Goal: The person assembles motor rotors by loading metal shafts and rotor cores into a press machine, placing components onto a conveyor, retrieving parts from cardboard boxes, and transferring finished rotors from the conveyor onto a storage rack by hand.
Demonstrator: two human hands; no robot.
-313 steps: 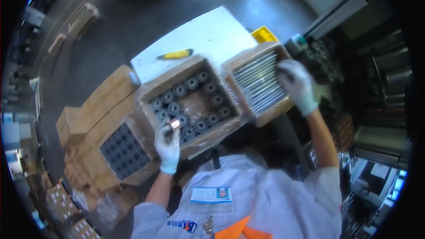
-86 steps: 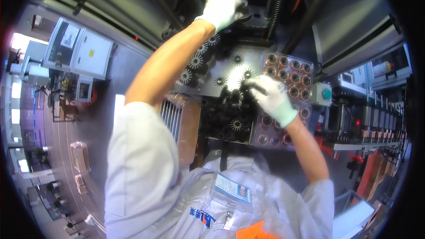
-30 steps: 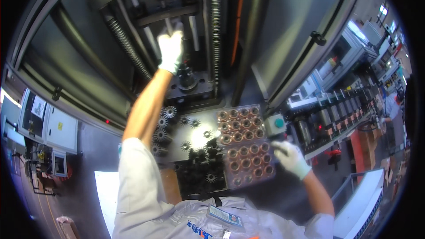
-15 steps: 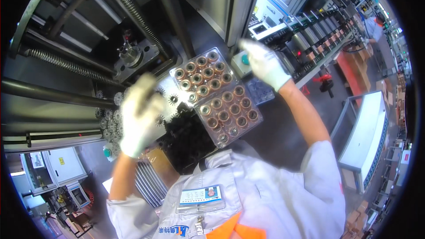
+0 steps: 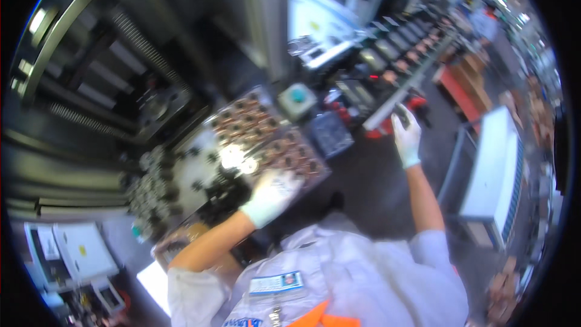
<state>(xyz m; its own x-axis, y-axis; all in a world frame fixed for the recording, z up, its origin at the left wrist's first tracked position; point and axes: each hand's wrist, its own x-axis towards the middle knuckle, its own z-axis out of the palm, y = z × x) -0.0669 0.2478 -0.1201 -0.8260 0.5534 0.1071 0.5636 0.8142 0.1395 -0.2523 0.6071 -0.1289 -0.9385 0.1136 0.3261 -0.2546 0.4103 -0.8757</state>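
My gloved left hand [image 5: 275,194] lies at the near edge of a clear plastic tray [image 5: 315,177] that holds several copper-coloured ring parts [image 5: 292,151]. Blur smears its fingers, so their grip cannot be made out. A second tray of the same copper-coloured parts [image 5: 245,115] adjoins it on the far left. Out to the right, my gloved right hand [image 5: 408,138] is raised over the floor beside the conveyor, thumb and fingers apart, with no held thing that I can make out.
A box with a green button [image 5: 296,98] stands behind the trays, near an empty-looking clear tray [image 5: 331,134]. Stacked toothed metal cores [image 5: 151,184] and dark star-shaped pieces [image 5: 221,188] lie left. Machine columns rise far left; a conveyor [image 5: 393,106] carries cylindrical parts far right.
My right hand has left the green-button box and swung right. My left hand has moved right from the metal cores to the near tray. The whole view has shifted and blurred.
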